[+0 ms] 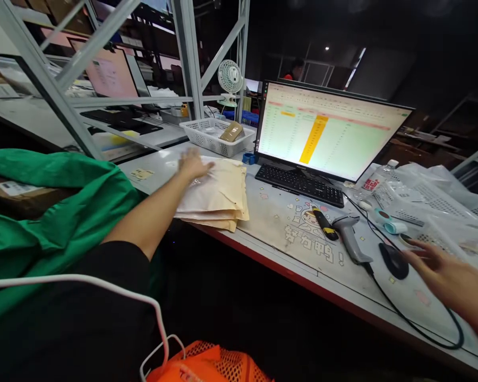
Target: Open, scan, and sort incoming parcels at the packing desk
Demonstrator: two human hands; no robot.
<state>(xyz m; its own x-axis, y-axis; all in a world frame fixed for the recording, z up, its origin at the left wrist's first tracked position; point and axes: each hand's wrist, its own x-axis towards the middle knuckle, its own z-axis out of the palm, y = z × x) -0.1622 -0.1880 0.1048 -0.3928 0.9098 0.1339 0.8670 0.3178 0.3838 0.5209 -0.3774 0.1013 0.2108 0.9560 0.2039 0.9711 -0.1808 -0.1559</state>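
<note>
My left hand (191,163) is stretched out over the far left part of a stack of cream padded envelopes (227,185). Its fingertips are smeared by motion, but the thumb stands apart and nothing shows in the hand. Whether it presses on the top envelope I cannot tell. At the right edge, my right hand (446,270) reaches in with extended fingers beside the black computer mouse (394,260); contact between them is unclear. Left of the mouse lie a grey barcode scanner (349,239) and a black-and-yellow box cutter (325,223).
Behind the desk mat stand a monitor (322,132) and a keyboard (298,184). A white basket (207,139) holds a brown package (231,131). A plastic bottle (382,178) and clear bags are at right. Green cloth (56,201) hangs at left.
</note>
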